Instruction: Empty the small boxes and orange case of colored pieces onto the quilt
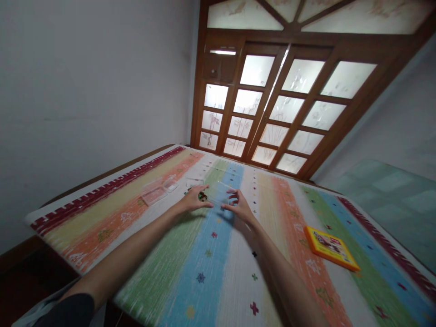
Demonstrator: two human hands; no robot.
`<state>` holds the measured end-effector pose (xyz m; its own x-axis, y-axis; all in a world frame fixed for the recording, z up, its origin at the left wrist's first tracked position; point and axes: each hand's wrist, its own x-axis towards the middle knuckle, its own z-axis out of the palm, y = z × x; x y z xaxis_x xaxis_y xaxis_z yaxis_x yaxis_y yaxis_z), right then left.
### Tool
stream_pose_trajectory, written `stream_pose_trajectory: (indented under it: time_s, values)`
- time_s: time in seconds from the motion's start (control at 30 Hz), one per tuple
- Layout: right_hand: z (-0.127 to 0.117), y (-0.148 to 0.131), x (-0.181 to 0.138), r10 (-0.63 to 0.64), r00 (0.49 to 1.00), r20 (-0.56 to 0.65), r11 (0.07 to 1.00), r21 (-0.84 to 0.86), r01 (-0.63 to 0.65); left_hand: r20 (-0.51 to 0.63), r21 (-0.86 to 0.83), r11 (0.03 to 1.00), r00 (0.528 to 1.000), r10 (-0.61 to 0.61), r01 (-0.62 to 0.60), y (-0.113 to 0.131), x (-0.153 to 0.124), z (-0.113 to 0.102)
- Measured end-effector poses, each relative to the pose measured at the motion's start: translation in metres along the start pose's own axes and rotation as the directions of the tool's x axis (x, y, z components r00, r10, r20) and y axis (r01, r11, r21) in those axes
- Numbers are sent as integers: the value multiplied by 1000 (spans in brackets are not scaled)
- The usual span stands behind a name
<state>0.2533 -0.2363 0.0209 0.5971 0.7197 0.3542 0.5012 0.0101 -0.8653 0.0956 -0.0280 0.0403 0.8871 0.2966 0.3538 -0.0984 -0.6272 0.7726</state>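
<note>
A clear plastic box (218,193) is held between both hands on the striped bedcover (204,254), its long axis running from 9 to 3 o'clock. The left hand (195,200) grips its 9 o'clock end and the right hand (240,205) its 3 o'clock end, fingers (227,206) narrowly curled around it. Small dark pieces (203,196) (blurred) lie under the left fingertips. More clear boxes (160,191) lie near at 10 o'clock; a yellow booklet (330,248) lies well apart at 4 o'clock.

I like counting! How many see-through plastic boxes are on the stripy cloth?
3, maybe more, too blurry to be sure: one clear box, a smaller one beside it, and one between the left hand and right hand.
</note>
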Motion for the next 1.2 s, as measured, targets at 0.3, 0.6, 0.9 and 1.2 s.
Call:
stream_pose_trajectory:
  time_s: [0.3,0.6,0.9,1.2]
  values:
    - [18,28,41,82,972,-222,910,-380,-164,-255,557,829,961,106,56,-16,-4,-34]
    - [31,32,60,12,982,-189,884,-457,-99,-765,416,811,641,67,411,-18,-109,-91]
    - [-159,37,-56,-207,959,-192,675,-738,-2,-597,272,731,706,-381,625,-38,-108,-117]
    - [-293,73,-185,81,960,-268,538,-799,-269,-527,290,735,743,-411,613,-28,-75,-107]
